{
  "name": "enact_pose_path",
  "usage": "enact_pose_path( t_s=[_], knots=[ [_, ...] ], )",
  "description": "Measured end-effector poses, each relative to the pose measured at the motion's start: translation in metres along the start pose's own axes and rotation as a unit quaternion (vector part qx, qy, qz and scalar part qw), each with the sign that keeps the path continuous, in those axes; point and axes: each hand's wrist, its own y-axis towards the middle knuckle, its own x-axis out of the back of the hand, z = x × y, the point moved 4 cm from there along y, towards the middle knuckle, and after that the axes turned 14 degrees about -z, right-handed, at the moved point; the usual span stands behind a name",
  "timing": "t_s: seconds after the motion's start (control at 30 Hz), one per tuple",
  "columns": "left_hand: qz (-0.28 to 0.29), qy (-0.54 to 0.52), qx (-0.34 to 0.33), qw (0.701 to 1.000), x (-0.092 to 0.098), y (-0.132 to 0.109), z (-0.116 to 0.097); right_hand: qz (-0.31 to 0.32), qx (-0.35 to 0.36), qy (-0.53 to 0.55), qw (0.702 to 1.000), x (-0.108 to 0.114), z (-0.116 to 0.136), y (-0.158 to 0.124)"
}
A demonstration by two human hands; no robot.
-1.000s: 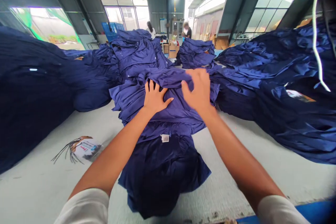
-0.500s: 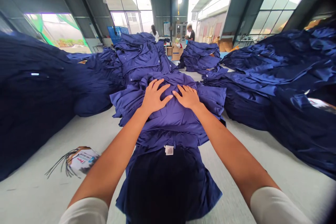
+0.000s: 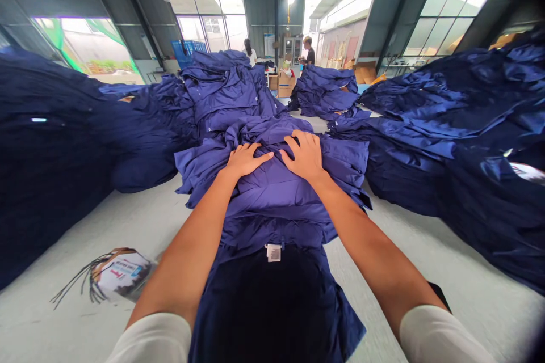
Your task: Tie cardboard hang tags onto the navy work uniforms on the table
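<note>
A stack of purple-blue garments (image 3: pixel 281 198) lies in front of me on the pale table. My left hand (image 3: pixel 246 160) rests on the upper left of the stack, fingers spread. On its upper right lies my right hand (image 3: pixel 303 154), its fingers apart and pressing on the cloth. Neither hand holds anything that I can see. Nearer to me a dark navy garment (image 3: pixel 272 300) is spread out, with a white label (image 3: pixel 273 253) at its neck.
Printed tags with black strings (image 3: pixel 121 273) lie on the table (image 3: pixel 162 221) at the left. Large dark blue garment piles stand at the left (image 3: pixel 55 170) and right (image 3: pixel 468 181). More piles (image 3: pixel 225 91) lie behind. Two people (image 3: pixel 309 54) are far back.
My left hand has slid slightly left and down on the cloth. My right hand has moved a little up. The cloth between them is more wrinkled, and the view has shifted slightly.
</note>
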Motion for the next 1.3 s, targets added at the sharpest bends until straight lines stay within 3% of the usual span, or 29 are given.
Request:
enact_pose_path(
  t_s=[0.1, 0.27, 0.43, 0.53, 0.67, 0.77, 0.87, 1.0, 1.17, 1.3],
  knots=[
    [-0.002, -0.009, 0.027, 1.000, -0.001, -0.001, 0.002, 0.052, -0.037, 0.009, 0.998, -0.011, -0.007, 0.000],
    [0.015, -0.003, 0.060, 0.998, -0.005, 0.006, 0.006, 0.264, -0.172, 0.032, 0.948, -0.045, -0.022, -0.001],
    [0.072, 0.035, 0.088, 0.993, -0.013, 0.015, 0.008, 0.333, -0.209, 0.039, 0.919, -0.056, -0.026, 0.002],
    [0.014, 0.039, 0.055, 0.998, -0.011, 0.006, 0.000, 0.290, -0.205, 0.034, 0.934, -0.052, -0.023, -0.003],
    [-0.166, 0.050, -0.031, 0.984, 0.013, -0.023, -0.021, 0.094, -0.157, 0.011, 0.983, -0.022, -0.013, -0.010],
    [-0.208, 0.068, -0.111, 0.969, 0.030, -0.043, -0.039, -0.005, -0.104, -0.002, 0.995, 0.007, -0.003, -0.016],
    [-0.188, 0.053, -0.165, 0.967, 0.038, -0.062, -0.048, -0.030, -0.068, -0.007, 0.997, 0.029, 0.006, -0.023],
    [-0.169, 0.023, -0.202, 0.965, 0.044, -0.096, -0.044, -0.009, -0.060, 0.001, 0.998, 0.041, 0.015, -0.037],
    [-0.215, -0.013, -0.224, 0.950, 0.059, -0.150, -0.032, -0.018, -0.084, 0.014, 0.996, 0.060, 0.033, -0.057],
    [-0.244, -0.046, -0.197, 0.948, 0.066, -0.204, -0.018, -0.057, -0.082, 0.055, 0.993, 0.087, 0.068, -0.070]
  ],
)
